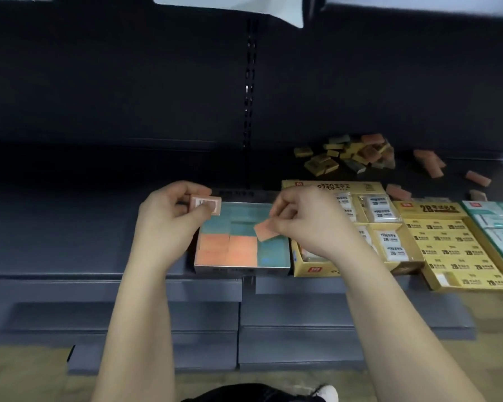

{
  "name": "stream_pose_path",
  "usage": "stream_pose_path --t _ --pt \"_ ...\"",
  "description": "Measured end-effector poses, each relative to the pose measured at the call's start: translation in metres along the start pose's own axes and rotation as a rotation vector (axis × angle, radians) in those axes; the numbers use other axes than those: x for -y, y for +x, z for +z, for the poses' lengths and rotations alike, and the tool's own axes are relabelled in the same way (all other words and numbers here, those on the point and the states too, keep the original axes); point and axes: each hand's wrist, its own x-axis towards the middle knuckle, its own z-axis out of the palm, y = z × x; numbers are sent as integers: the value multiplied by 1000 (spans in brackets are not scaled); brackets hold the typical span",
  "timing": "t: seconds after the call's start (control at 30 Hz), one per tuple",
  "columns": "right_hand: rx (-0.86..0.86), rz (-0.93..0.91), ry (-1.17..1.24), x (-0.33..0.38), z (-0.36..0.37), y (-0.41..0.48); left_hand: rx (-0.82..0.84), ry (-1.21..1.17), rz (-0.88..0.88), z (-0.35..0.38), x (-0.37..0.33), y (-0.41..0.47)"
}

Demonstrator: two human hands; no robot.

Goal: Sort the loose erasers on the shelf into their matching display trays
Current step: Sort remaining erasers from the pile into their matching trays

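The left hand [169, 216] gripped a pink eraser [206, 203] between thumb and curled fingers, barcode side towards the camera, just above the back left corner of a grey tray [241, 269]. The right hand [305, 224] pinched a second, orange eraser [266, 230] by one end and held it tilted over the middle of the same tray. The two hands were apart, one at each side of the tray.

The grey tray sat at the front edge of the dark shelf [70, 227]. Inside it, orange erasers [227, 250] lay flat in the front left part, and teal erasers [238, 220] filled the back row and the right side.

Just to the right stood a yellow box [314, 269], divided into compartments that held white wrapped erasers [392, 245]; the right forearm hid part of it. Beside that was a flat yellow tray [427, 209] packed with rows of yellow erasers [447, 248] marked 2B, with one white piece in the front left corner. At the right edge of the view a green tray [482, 208] showed pale green and white packs, cut off by the frame.

Behind the boxes, farther back on the shelf, lay a loose pile [352, 155] of yellow, grey-green and pink erasers. A few more pink erasers [430, 163] were scattered singly to the right of the pile, apart from one another.
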Motion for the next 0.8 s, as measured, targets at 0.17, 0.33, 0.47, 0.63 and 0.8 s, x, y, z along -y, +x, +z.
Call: stream_pose_path --t 0.17,0.33,0.47,0.63,0.8 --pt "175 -18 -136 6 -10 -3 7 -20 3 -1 3 6" --pt "221 -54 -245 7 -12 -2 40 -41 5 2 6 8" --pt "227 -70 -206 4 -9 -2 74 -83 3 6 6 12" --pt "208 -78 -259 4 -9 0 127 -237 -48 11 4 12" --pt "192 -82 -391 7 -7 -1 139 -264 -46 15 3 15"
